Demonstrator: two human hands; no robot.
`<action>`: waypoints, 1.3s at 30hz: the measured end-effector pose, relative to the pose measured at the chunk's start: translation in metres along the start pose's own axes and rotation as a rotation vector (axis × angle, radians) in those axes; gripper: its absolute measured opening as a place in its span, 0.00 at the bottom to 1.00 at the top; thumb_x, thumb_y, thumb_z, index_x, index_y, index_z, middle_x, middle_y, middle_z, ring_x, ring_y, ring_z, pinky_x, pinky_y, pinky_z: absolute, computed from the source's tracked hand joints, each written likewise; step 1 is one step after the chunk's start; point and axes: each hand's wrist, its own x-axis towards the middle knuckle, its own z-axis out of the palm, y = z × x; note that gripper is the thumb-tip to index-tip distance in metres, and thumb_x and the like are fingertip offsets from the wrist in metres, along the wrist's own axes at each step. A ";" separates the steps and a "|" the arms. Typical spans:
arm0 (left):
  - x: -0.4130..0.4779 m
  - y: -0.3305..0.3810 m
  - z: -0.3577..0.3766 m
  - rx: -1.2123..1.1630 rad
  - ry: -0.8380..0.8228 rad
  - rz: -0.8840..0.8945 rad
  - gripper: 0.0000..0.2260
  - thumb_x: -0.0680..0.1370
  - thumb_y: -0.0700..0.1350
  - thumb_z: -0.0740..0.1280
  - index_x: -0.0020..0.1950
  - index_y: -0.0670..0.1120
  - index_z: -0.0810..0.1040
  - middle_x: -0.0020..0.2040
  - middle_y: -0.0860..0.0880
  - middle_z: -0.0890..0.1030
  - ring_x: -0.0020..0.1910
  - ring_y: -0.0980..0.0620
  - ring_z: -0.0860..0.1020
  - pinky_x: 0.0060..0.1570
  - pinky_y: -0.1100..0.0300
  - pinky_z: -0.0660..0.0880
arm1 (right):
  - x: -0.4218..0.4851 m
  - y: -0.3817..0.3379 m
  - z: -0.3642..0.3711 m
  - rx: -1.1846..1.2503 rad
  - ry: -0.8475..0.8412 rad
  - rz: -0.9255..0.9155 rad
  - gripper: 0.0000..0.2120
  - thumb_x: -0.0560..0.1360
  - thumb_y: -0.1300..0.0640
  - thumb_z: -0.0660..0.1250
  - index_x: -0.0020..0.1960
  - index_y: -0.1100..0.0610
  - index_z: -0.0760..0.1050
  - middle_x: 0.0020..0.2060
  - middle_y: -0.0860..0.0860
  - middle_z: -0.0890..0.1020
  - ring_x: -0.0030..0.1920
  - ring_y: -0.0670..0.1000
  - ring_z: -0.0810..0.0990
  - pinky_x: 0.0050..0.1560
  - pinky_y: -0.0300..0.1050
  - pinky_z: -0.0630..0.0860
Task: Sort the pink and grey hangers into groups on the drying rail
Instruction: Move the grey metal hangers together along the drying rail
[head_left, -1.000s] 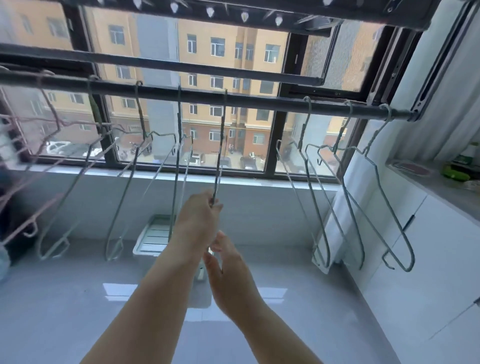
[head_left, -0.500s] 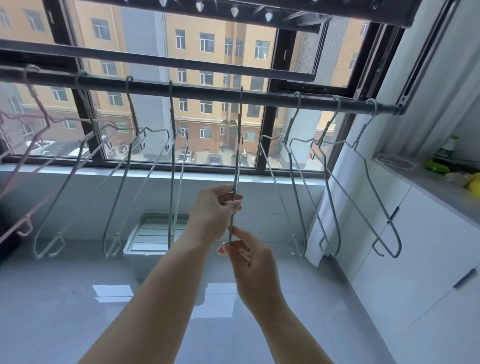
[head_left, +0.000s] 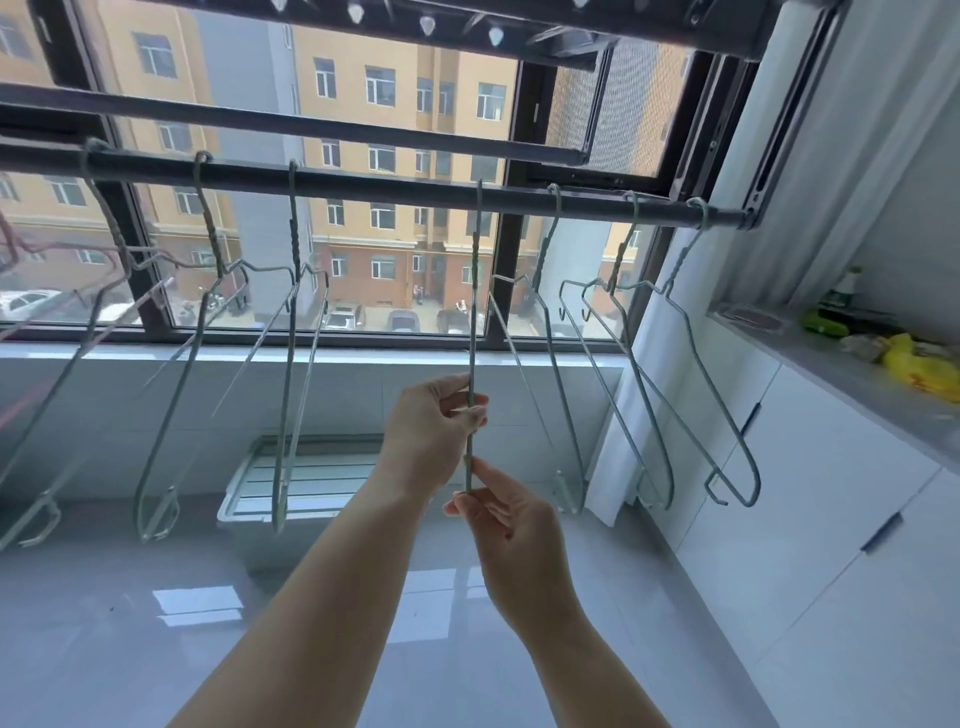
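A dark drying rail (head_left: 395, 189) runs across the window. One grey hanger (head_left: 474, 312) hangs edge-on from it at the middle. My left hand (head_left: 434, 434) pinches its wire about halfway down, and my right hand (head_left: 511, 535) pinches its lower end. Three grey hangers (head_left: 644, 395) hang to the right, near the rail's end. Three more grey hangers (head_left: 291, 364) hang to the left. Blurred pink hangers (head_left: 31, 306) show at the far left edge.
A second rail (head_left: 311, 127) runs behind and above the first. A white plastic crate (head_left: 306, 480) sits on the tiled floor under the window. White cabinets (head_left: 810, 519) with a grey countertop holding green and yellow items line the right side.
The grey hanger held by both hands has slid right along the rail, away from the left group and closer to the right group. The view has turned right, so the pink hangers have nearly left the frame.
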 end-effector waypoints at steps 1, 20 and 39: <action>-0.001 0.000 -0.002 -0.003 -0.001 0.001 0.17 0.73 0.35 0.67 0.62 0.39 0.73 0.43 0.53 0.81 0.40 0.57 0.80 0.43 0.68 0.77 | 0.000 -0.001 0.001 0.003 0.003 0.002 0.18 0.75 0.63 0.63 0.59 0.44 0.72 0.37 0.42 0.83 0.42 0.39 0.82 0.47 0.28 0.75; -0.007 0.004 -0.055 0.067 -0.063 -0.030 0.21 0.73 0.38 0.69 0.65 0.40 0.71 0.49 0.47 0.81 0.49 0.52 0.79 0.56 0.59 0.73 | -0.003 -0.019 0.054 -0.037 0.127 0.127 0.13 0.76 0.61 0.62 0.59 0.52 0.74 0.37 0.44 0.83 0.43 0.39 0.81 0.47 0.28 0.74; -0.010 -0.012 -0.155 0.337 0.030 -0.005 0.12 0.74 0.38 0.66 0.57 0.43 0.76 0.51 0.48 0.81 0.48 0.49 0.80 0.45 0.56 0.78 | 0.013 -0.051 0.149 -0.162 -0.064 0.082 0.18 0.78 0.60 0.58 0.67 0.52 0.68 0.47 0.46 0.83 0.47 0.41 0.81 0.51 0.38 0.77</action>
